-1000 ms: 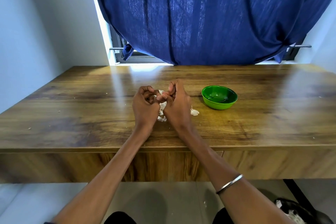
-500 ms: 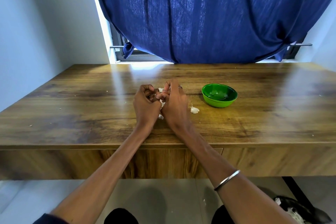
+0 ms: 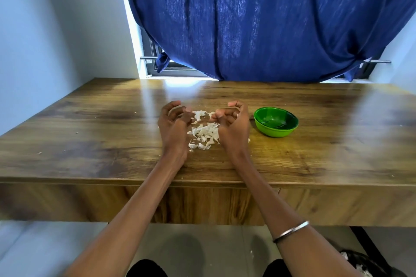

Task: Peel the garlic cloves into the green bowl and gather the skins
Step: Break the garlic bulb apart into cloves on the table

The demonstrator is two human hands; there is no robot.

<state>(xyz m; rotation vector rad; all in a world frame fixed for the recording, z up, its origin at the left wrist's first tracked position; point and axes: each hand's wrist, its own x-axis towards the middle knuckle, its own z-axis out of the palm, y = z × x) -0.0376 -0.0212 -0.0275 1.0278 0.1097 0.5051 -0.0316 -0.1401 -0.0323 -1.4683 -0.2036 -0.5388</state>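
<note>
My left hand and my right hand hover apart over the wooden table, both with curled fingers. My left fingertips pinch a white piece of garlic with loose skin on it. A thin shred of skin sits pinched at my right thumb and forefinger. Between my wrists lies a heap of white garlic skins. The green bowl stands just right of my right hand, and I can make out no cloves inside it.
A blue curtain hangs over the window behind the table. Small skin flecks dot the table's left part. On the floor at the lower right sits a dark bag with white scraps. The table's front edge runs across my forearms.
My hands were pressed together on the garlic; they have now pulled apart sideways, uncovering the heap of skins. The view has tilted slightly.
</note>
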